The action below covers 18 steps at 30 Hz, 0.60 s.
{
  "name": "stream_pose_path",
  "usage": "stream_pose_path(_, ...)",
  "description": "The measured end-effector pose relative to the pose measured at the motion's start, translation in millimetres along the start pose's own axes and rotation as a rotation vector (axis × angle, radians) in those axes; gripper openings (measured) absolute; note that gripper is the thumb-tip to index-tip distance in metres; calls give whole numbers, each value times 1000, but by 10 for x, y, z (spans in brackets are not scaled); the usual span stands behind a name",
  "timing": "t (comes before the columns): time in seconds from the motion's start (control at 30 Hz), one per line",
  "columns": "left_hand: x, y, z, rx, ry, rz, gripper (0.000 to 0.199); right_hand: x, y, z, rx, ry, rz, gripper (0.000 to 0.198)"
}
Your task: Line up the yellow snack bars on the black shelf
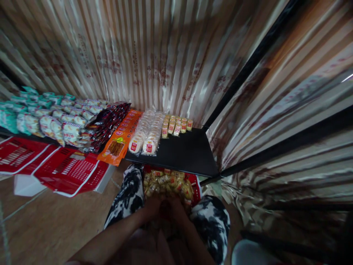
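Note:
Both hands reach down between my knees into a red box (197,190) of small yellow-wrapped snacks (168,180). My left hand (152,207) and my right hand (176,207) are close together at the near side of the heap. Their fingers are dark and blurred, so I cannot see whether they hold a packet. Beyond the box, short rows of the same kind of yellow packets (176,126) stand on a black shelf (187,151). Left of these lie two rows of round crackers in clear wrappers (149,146).
An orange snack bag (117,143), dark shiny packets (106,127), white packets (51,125) and green packets (8,117) continue leftward along the shelf. Opened red cartons (71,171) lie on the tiled floor (60,221). Striped curtain (154,55) and black poles (248,66) enclose the shelf.

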<state>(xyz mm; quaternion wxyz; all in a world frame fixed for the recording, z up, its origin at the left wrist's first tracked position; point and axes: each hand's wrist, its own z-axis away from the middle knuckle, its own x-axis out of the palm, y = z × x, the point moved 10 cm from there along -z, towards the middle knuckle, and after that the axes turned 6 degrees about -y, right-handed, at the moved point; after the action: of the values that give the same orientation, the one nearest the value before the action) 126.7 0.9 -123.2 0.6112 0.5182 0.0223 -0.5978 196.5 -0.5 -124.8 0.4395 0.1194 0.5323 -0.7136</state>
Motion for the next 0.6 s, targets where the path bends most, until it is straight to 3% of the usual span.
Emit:
stream_pose_path(0.13, -233, -18, 12, -56, 56, 115, 24, -190, 16, 39, 9, 67, -86, 27)
stream_pose_path(0.33, -748, -57, -12, -79, 258, 302, 30, -651, 190, 103, 80, 306, -347, 26)
stream_pose_path(0.43, -899, -105, -41, -87, 311, 535, 37, -708, 243, 65, 93, 302, -512, 26)
stream_pose_path(0.6, -939, -121, -114, -81, 294, 867, 28, -584, 282, 27, 131, 247, -888, 32)
